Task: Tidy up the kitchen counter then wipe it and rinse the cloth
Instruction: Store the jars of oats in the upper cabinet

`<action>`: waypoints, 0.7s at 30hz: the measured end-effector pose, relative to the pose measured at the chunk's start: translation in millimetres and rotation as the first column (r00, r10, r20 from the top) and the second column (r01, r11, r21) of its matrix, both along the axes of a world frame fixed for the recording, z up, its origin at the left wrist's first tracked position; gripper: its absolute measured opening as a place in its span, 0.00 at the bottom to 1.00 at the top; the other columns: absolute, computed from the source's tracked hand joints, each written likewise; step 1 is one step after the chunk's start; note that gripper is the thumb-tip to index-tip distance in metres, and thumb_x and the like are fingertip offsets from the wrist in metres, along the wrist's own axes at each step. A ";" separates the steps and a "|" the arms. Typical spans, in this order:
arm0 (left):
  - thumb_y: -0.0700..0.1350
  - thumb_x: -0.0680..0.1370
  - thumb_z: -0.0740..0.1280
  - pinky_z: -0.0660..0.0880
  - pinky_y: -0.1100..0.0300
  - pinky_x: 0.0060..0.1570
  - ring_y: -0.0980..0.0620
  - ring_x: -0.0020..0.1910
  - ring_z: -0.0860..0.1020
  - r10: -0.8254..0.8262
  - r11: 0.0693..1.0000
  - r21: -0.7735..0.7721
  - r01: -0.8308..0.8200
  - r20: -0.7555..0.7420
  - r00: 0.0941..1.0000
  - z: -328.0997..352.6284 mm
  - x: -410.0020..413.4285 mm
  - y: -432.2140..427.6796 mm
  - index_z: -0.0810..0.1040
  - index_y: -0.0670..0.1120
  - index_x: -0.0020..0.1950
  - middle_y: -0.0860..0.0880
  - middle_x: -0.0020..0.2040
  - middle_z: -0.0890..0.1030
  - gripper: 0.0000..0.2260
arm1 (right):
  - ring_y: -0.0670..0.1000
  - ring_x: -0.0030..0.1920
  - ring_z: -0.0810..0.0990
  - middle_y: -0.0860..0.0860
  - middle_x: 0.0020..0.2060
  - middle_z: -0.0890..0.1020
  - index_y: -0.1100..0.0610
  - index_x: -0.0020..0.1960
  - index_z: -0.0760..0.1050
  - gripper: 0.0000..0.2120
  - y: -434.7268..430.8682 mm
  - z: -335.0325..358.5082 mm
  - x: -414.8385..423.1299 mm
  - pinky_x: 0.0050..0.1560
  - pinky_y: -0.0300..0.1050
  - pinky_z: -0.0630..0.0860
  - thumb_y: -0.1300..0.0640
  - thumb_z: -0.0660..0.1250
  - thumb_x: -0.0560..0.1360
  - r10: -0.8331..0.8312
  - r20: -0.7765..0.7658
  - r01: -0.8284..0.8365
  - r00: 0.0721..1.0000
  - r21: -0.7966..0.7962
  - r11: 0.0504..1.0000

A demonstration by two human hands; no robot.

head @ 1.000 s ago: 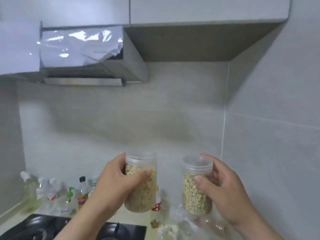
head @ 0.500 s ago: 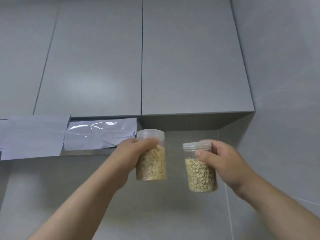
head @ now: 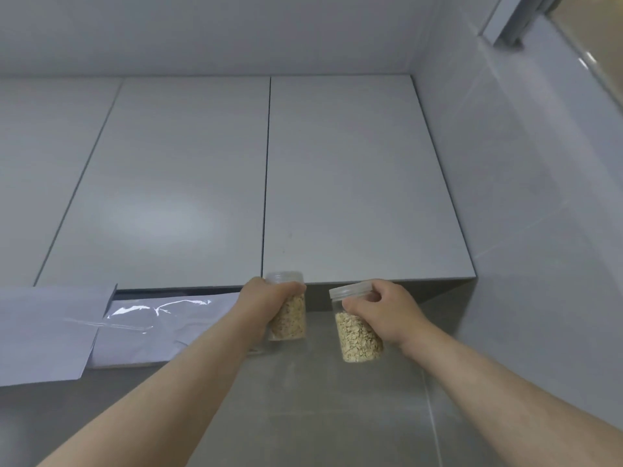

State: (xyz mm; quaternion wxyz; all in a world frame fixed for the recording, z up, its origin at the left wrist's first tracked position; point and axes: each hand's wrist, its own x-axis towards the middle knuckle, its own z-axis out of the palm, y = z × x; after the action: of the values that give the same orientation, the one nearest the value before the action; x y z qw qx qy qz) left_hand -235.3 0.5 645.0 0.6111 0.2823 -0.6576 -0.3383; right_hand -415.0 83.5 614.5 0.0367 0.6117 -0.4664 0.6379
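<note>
1. The left jar (head: 290,320) is a clear plastic cylinder with a ribbed, translucent screw lid. It is packed with pale, flat flakes. It is held upright in the air at 6 o'clock from the picture's centre, its lid just at the cabinet's lower edge.
2. The left hand (head: 269,298) wraps the jar's upper half, with fingers curled across the front below the lid.
3. The right jar (head: 359,335) is at 3 o'clock of the left one, near it but apart. It is the same shape and holds rounder, coarser pale pieces. Its lid tips toward 11 o'clock.
4. The right hand (head: 384,308) grips the right jar at the shoulder, thumb across the front and fingers bent over the lid's rim.
5. At 12 o'clock hang two cabinet doors (head: 354,180). They are flat, smooth and grey, split by a thin dark seam.
6. At 9 o'clock of the left jar is a hood front (head: 161,325) wrapped in crinkled, glossy film. Farther toward 9 lies a flat pale sheet (head: 43,332).
7. At 6 o'clock is a smooth grey tiled wall (head: 337,399) with a fine grout line.
</note>
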 end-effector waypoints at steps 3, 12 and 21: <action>0.49 0.69 0.77 0.73 0.61 0.31 0.50 0.42 0.79 0.031 1.000 0.001 -0.031 0.010 0.999 8.0 -6.0 -7.0 0.72 0.44 0.53 0.45 0.47 0.79 0.20 | 0.46 0.35 0.79 0.47 0.36 0.81 0.55 0.43 0.79 0.07 -7.9 1.7 0.4 0.37 0.39 0.74 0.55 0.75 0.68 -0.010 -0.016 0.010 1.000 0.003 1.000; 0.46 0.69 0.77 0.75 0.59 0.35 0.47 0.43 0.81 -0.039 0.999 -0.026 0.038 -0.035 0.999 18.3 -17.9 -12.7 0.73 0.43 0.49 0.43 0.47 0.81 0.17 | 0.45 0.38 0.81 0.46 0.38 0.83 0.53 0.44 0.80 0.07 -17.8 7.1 -11.9 0.38 0.38 0.74 0.54 0.75 0.68 -0.017 -0.031 0.017 0.999 -0.020 1.000; 0.44 0.68 0.78 0.80 0.47 0.43 0.43 0.45 0.82 -0.150 0.989 -0.014 0.151 -0.190 0.970 25.9 -21.8 2.0 0.74 0.41 0.55 0.41 0.48 0.82 0.21 | 0.46 0.38 0.81 0.50 0.40 0.84 0.55 0.45 0.80 0.07 -12.2 8.7 -27.7 0.39 0.40 0.75 0.55 0.75 0.69 -0.020 0.008 0.020 1.000 -0.053 0.998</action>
State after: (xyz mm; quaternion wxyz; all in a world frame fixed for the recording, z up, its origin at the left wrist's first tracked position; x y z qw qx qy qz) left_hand -257.1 2.4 670.9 0.6439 0.1980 -0.6154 -0.4093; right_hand -442.7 71.3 623.2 0.0577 0.6037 -0.4554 0.6518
